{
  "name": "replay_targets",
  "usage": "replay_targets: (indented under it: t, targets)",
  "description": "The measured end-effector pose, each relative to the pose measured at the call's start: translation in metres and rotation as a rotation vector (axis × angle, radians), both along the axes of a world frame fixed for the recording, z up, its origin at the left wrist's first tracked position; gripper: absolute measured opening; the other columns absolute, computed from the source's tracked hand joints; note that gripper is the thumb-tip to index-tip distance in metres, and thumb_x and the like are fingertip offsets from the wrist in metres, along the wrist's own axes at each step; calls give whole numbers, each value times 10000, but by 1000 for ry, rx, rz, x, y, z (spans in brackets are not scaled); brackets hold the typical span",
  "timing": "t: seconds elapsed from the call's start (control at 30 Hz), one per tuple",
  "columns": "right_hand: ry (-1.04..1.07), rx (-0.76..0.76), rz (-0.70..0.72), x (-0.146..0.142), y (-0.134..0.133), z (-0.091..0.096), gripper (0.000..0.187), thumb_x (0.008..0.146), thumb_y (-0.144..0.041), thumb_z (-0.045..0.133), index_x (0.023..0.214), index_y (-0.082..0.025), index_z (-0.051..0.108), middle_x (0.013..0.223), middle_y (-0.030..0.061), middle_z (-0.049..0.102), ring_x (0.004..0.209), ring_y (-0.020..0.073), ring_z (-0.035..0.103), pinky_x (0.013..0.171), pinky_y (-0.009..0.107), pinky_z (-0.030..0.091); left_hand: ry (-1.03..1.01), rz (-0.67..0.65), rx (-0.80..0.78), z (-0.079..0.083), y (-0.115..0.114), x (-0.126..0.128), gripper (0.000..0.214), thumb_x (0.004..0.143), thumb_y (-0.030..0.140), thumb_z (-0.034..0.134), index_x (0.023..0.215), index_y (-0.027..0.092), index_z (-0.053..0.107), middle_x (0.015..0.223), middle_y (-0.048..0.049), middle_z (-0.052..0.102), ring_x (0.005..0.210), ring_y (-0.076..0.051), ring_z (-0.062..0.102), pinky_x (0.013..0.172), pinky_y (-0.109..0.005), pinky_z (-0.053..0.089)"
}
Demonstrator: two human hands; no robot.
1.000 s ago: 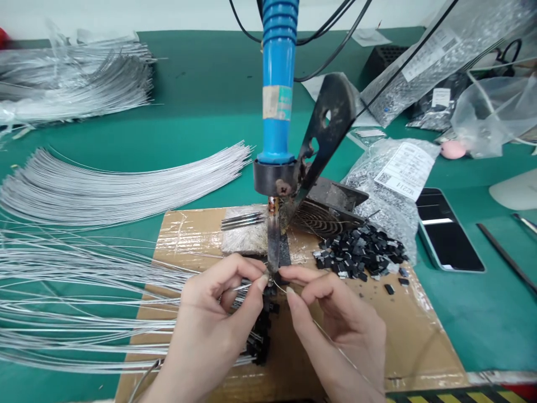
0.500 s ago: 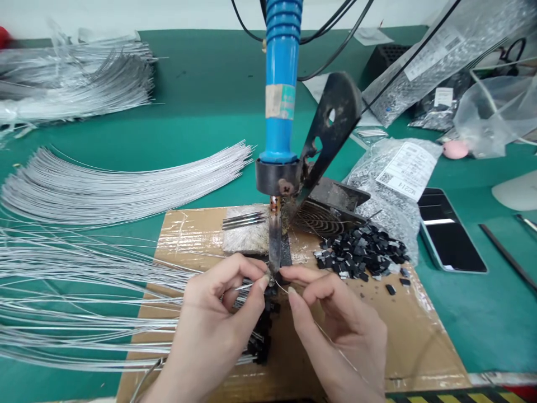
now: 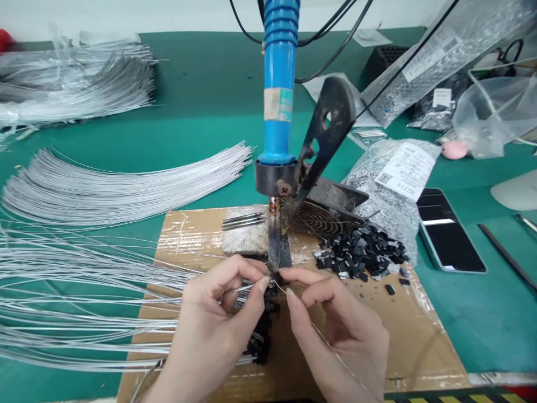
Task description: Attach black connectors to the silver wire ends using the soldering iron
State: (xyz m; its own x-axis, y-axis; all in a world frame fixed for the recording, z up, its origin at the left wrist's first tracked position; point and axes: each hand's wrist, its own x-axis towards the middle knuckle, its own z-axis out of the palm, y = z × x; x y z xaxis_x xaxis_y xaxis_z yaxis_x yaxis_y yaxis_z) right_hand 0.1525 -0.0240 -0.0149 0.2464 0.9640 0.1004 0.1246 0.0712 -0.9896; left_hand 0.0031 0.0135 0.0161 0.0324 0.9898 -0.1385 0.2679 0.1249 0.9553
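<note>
A blue-handled soldering iron (image 3: 277, 70) hangs upright in a black bracket (image 3: 325, 126), its tip (image 3: 274, 246) pointing down between my hands. My left hand (image 3: 226, 319) is closed, thumb and forefinger pinching a thin wire (image 3: 244, 289) just below the tip; a small shiny part at the fingertips is too small to make out. My right hand (image 3: 342, 324) is closed around a thin strand of solder wire (image 3: 346, 366), which runs across the palm and curves to the iron's tip. Under the hands lie black connector pieces (image 3: 263, 336) with wires attached, partly hidden by my left hand.
Cardboard (image 3: 411, 336) covers the bench front. Black chips (image 3: 363, 252) are heaped to the right, near a small fan (image 3: 335, 207), a plastic bag (image 3: 377, 168) and a phone (image 3: 451, 229). White wire bundles (image 3: 126, 190) spread across the left. A block (image 3: 245, 238) carries thin rods.
Both hands keep almost the same pose at the iron's tip. The view has shifted very slightly, and my right thumb has moved a touch to the left.
</note>
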Motion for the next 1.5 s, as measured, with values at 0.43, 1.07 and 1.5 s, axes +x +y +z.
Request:
replay_targets:
  t: [0.43,1.07,1.5]
  targets:
    - [-12,6,2,0,1,2,189,927,-165,712,764,-234,645,1078,65,839,957,206,817,796,270,615,-21,-17,16,-2,-2,-1,168,893,96,701,782,217,736,829,21,777,691,-100,693,601,-128,515]
    - [-122,121,-24,-3,1,-5,171,901,-106,691,809,-241,637,1047,25,840,877,147,817,805,223,624,39,-27,21,-1,-2,0,157,895,118,686,777,214,722,829,14,782,649,-102,652,570,-151,487]
    - [-250,139,-22,-1,0,-2,182,904,-106,688,830,-261,628,998,38,862,834,211,835,775,292,683,77,-13,39,-1,-2,2,147,892,147,672,763,201,717,779,11,751,530,-85,539,486,-176,401]
